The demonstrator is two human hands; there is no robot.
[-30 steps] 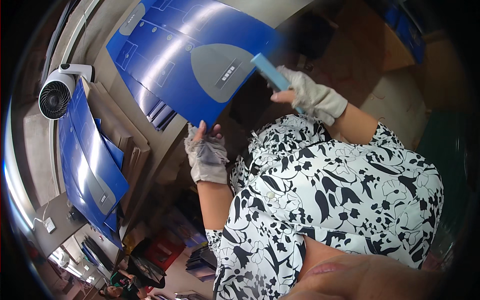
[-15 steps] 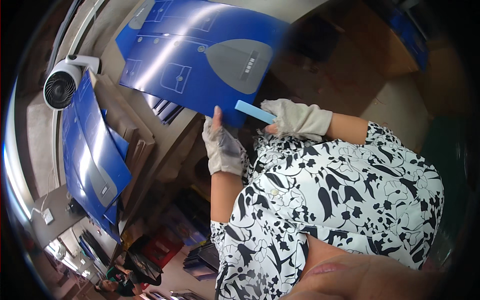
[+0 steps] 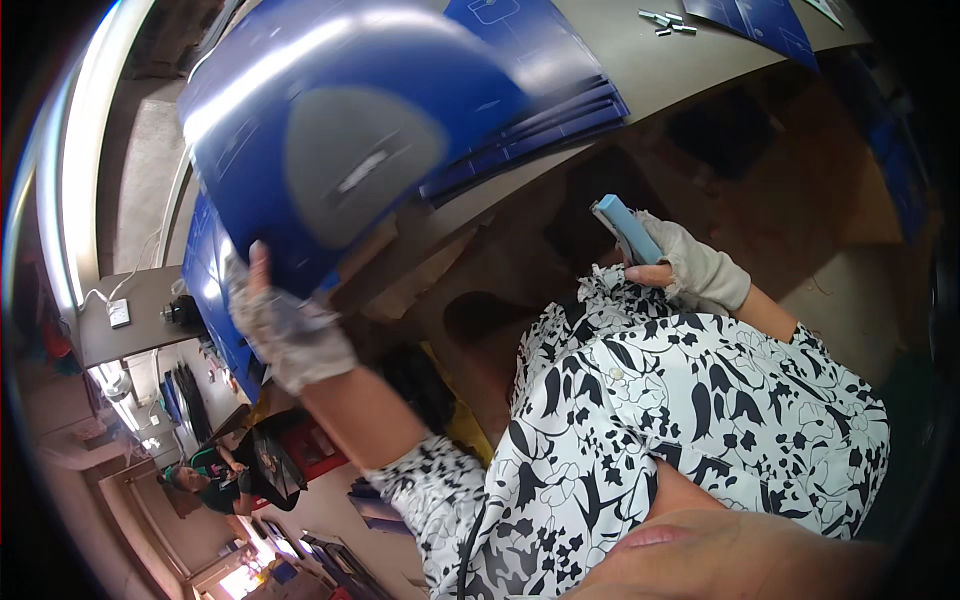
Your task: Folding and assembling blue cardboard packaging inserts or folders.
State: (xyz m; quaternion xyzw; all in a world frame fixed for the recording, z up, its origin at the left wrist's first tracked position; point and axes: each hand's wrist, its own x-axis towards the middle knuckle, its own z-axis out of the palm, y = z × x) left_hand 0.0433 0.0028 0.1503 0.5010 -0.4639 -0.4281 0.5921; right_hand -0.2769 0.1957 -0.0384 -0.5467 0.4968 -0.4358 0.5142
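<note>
My left hand (image 3: 290,325), in a worn whitish glove with bare fingertips, is at the left. It grips the lower edge of a large glossy blue card sheet (image 3: 270,130) with a rounded grey panel; the sheet is blurred by motion and its underside is hidden. My right hand (image 3: 695,270), gloved the same way, is closed around a slim light blue stapler (image 3: 628,228) with a metal lower arm. The stapler is held in front of my body, apart from the sheet.
A pile of blue sheets (image 3: 560,120) lies on the worktable (image 3: 700,75). Several small silver metal pieces (image 3: 670,22) sit near another blue sheet (image 3: 755,25). More blue sheets (image 3: 215,290) stand at the left, near a white socket block (image 3: 119,313). Another person (image 3: 215,480) is farther off, lower left.
My left hand has swung left with the blue sheet, uncovering the pile on the table. My right hand has moved right with the stapler, away from the sheet.
</note>
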